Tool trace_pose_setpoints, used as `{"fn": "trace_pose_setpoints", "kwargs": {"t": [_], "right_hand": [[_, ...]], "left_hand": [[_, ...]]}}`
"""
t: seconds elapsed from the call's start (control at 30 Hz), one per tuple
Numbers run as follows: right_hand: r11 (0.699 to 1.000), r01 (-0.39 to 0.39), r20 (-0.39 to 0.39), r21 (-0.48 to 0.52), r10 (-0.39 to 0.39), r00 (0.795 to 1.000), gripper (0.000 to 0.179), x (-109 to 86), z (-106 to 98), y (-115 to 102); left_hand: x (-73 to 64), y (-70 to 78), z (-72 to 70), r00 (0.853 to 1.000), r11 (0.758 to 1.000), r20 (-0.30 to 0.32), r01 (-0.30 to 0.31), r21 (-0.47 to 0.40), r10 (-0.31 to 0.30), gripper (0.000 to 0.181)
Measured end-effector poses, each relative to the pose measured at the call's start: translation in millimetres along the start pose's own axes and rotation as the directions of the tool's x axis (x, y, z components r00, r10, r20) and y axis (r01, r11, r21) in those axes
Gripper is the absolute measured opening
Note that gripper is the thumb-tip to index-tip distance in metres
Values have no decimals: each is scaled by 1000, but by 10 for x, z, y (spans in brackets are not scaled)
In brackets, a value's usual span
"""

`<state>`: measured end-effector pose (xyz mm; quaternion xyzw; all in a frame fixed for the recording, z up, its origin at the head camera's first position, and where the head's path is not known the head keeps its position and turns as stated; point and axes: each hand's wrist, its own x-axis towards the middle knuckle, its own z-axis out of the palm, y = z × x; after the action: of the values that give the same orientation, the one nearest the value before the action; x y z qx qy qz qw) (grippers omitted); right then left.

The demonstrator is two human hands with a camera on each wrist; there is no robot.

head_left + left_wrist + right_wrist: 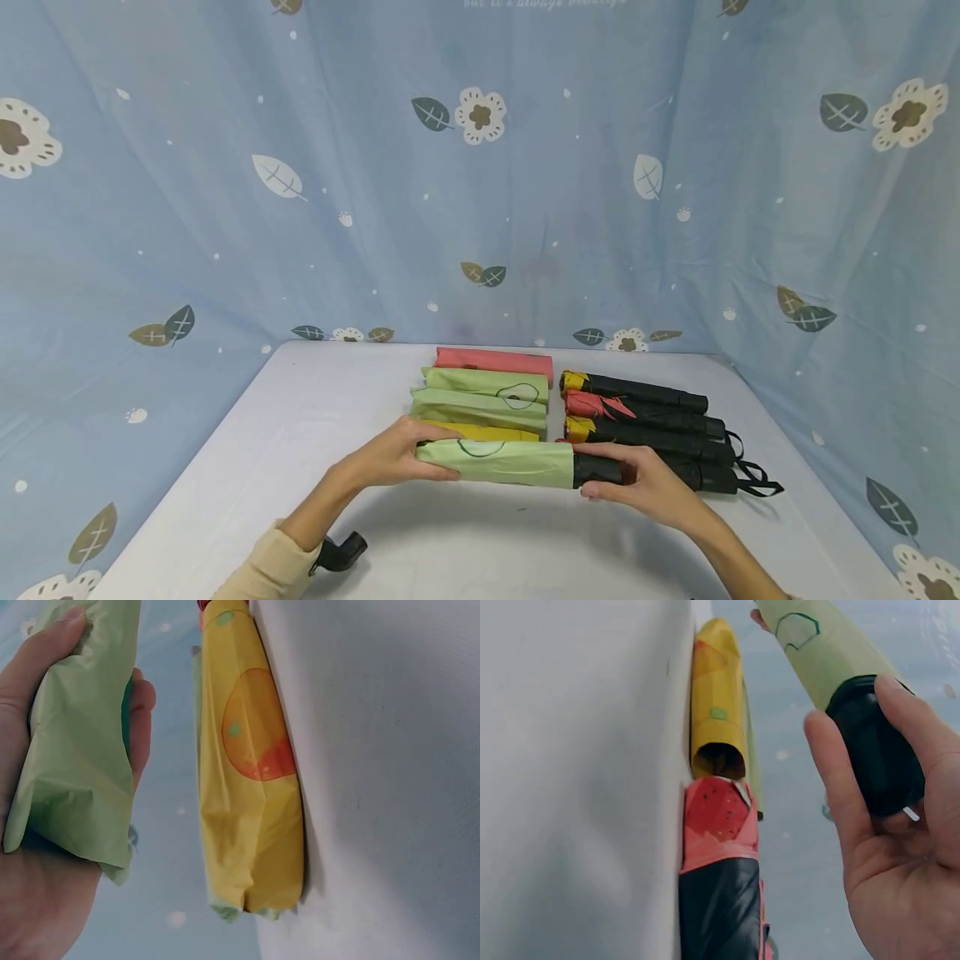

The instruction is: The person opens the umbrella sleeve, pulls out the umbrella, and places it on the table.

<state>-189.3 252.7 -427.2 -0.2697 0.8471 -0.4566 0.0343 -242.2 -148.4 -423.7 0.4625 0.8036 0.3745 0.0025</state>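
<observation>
Both hands hold a light green fabric sleeve (pixel 498 463) level above the table, with the black end of what looks like a folded umbrella (pixel 597 471) sticking out at its right. My left hand (pixel 401 452) grips the sleeve's left end; in the left wrist view its thumb lies over the green cloth (pixel 86 742). My right hand (pixel 648 482) has thumb and fingers round the black end (pixel 874 750), seen in the right wrist view. Just behind lies a yellow sleeve (pixel 255 810) with an orange fruit print, its open mouth facing right.
Behind the yellow one, two green sleeves (pixel 480 408) and a red sleeve (pixel 495 362) lie in a row. To their right lie several black folded umbrellas (pixel 652 433) with yellow or red ends, some with wrist straps. A patterned blue curtain (pixel 480 208) surrounds the white table (pixel 330 392).
</observation>
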Motion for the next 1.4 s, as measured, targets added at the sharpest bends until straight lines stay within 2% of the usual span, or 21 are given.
{"fn": "trace_pose_setpoints", "kwargs": {"t": [0.17, 0.37, 0.43, 0.6, 0.7, 0.93, 1.13, 1.4], "right_hand": [[1000, -22, -30, 11, 23, 999, 47, 13, 48, -4], [998, -44, 9, 36, 43, 999, 51, 8, 38, 24], [999, -49, 8, 15, 49, 999, 52, 4, 31, 25], [999, -23, 6, -49, 23, 1000, 52, -4, 24, 5], [999, 12, 19, -34, -12, 1000, 50, -16, 23, -1], [995, 46, -55, -91, -51, 997, 45, -41, 43, 15], [995, 57, -64, -76, -62, 996, 45, -57, 52, 29], [999, 37, -82, -39, -40, 996, 45, -138, -33, 71]], "left_hand": [[1, 36, -4, 999, 999, 16, 40, 5, -40, 44], [10, 63, -3, 998, 999, 33, 47, 24, -47, 43], [19, 79, -2, 998, 998, 39, 50, 31, -51, 43], [37, 103, 3, 997, 997, 41, 63, 54, -65, 44], [38, 112, 3, 996, 995, 43, 77, 65, -80, 46], [40, 114, 18, 991, 990, 60, 115, 78, -120, 50], [7, 88, 22, 989, 987, 54, 135, 89, -140, 53], [-41, 69, -25, 985, 983, 47, 160, 93, -164, 53]]}}
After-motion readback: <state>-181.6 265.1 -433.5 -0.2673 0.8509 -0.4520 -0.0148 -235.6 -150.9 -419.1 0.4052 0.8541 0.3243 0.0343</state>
